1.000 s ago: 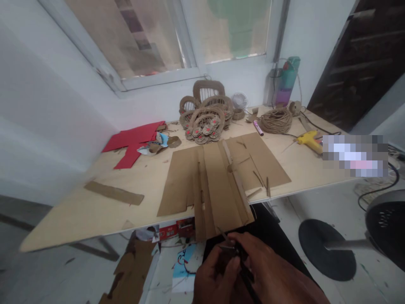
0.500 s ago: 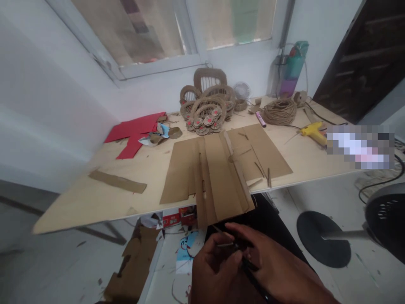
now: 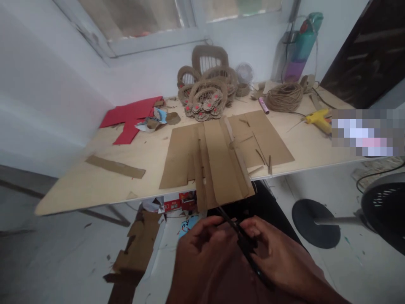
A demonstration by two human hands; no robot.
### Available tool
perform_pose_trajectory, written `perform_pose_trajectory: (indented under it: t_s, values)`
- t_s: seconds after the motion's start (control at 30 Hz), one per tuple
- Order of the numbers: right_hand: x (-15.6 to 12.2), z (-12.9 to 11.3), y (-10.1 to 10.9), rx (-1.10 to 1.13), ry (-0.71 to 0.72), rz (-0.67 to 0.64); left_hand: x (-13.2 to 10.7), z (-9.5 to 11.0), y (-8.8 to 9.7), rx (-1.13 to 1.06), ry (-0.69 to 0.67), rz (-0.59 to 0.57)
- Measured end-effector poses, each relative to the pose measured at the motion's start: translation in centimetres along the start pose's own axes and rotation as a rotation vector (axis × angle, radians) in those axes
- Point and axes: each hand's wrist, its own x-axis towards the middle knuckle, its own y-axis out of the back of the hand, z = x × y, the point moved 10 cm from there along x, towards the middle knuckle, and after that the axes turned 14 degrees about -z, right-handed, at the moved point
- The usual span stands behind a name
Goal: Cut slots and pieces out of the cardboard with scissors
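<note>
Both hands are low in the head view, below the front edge of the wooden table (image 3: 79,194). My right hand (image 3: 278,257) is closed around a thin black tool (image 3: 243,242) whose tip points up toward the cardboard sheets (image 3: 218,156) that overhang the table edge. My left hand (image 3: 202,257) is curled beside it, fingertips pinched near the tool's front part; I cannot make out what they hold.
On the table lie red paper (image 3: 133,116), a cardboard strip (image 3: 115,166), woven baskets with red flowers (image 3: 205,90), a twine coil (image 3: 284,97), a yellow glue gun (image 3: 319,119) and a bottle (image 3: 300,46). Cardboard scraps (image 3: 133,257) litter the floor; a fan base (image 3: 316,223) stands at right.
The view has tilted down, so the table sits higher in frame. Both hands rose toward the cardboard's overhanging edge, still together around the black tool.
</note>
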Motion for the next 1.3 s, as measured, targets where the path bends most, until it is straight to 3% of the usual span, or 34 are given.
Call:
perform_pose_trajectory:
  t_s: [0.1, 0.13, 0.17, 0.27, 0.33, 0.63, 0.8, 1.0, 1.17, 1.3]
  values:
    - [0.6, 2.1, -1.3, 0.251, 0.031, -0.102, 0.2, 0.7, 5.5, 0.110, -0.106, 0.275]
    - [0.7, 2.6, -1.8, 0.301, 0.023, -0.143, 0.7, 0.8, 6.6, 0.126, -0.117, 0.309]
    - [0.6, 3.0, -2.2, 0.322, 0.006, -0.178, 1.7, 0.5, 6.8, 0.133, -0.090, 0.267]
    - [0.3, 2.9, -2.1, 0.252, -0.040, -0.215, 4.7, -0.7, 5.2, 0.092, 0.001, 0.036]
    - [0.1, 2.4, -1.3, 0.140, -0.057, -0.189, 5.8, -1.1, 3.9, 0.050, 0.031, -0.053]
    - [0.5, 4.2, -0.7, 0.108, -0.036, -0.173, 6.1, -3.8, -1.5, -0.192, 0.102, -0.207]
    - [0.8, 4.0, 0.5, 0.095, -0.115, -0.136, 5.6, -4.6, -3.2, -0.308, 0.110, -0.205]
    - [1.7, 2.5, 0.3, 0.275, -0.094, -0.184, 5.4, -4.7, -3.9, -0.336, 0.165, -0.213]
    - [1.7, 2.3, 1.1, 0.090, -0.256, -0.145, 5.3, -4.4, -4.0, -0.351, 0.178, -0.205]
    - [1.8, 1.3, 1.4, -0.006, -0.206, -0.138, 5.3, -4.4, -4.1, -0.372, 0.185, -0.195]
